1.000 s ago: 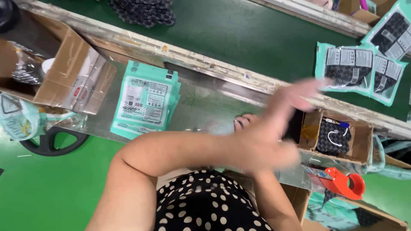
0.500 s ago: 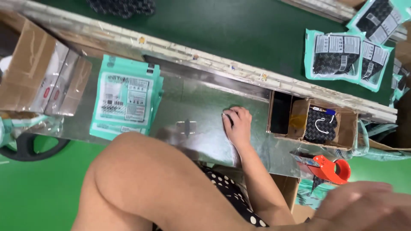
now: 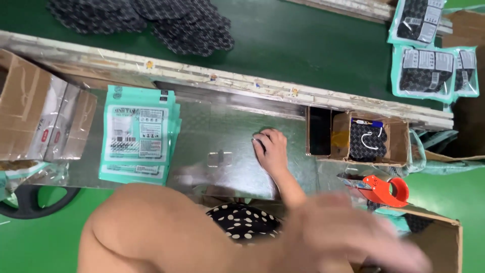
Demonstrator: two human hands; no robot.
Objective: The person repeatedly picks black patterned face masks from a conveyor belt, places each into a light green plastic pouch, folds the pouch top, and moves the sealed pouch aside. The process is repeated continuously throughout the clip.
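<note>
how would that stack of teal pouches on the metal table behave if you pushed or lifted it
The stack of teal pouches lies flat with edges slightly fanned, so a push would probably make the top ones slide. They look like thin, glossy film, likely floppy and light when lifted. The smooth metal table gives little grip, so the whole stack may skate along.

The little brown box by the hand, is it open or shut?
Open: the box has no lid on, and dark patterned stuff shows inside.
</note>
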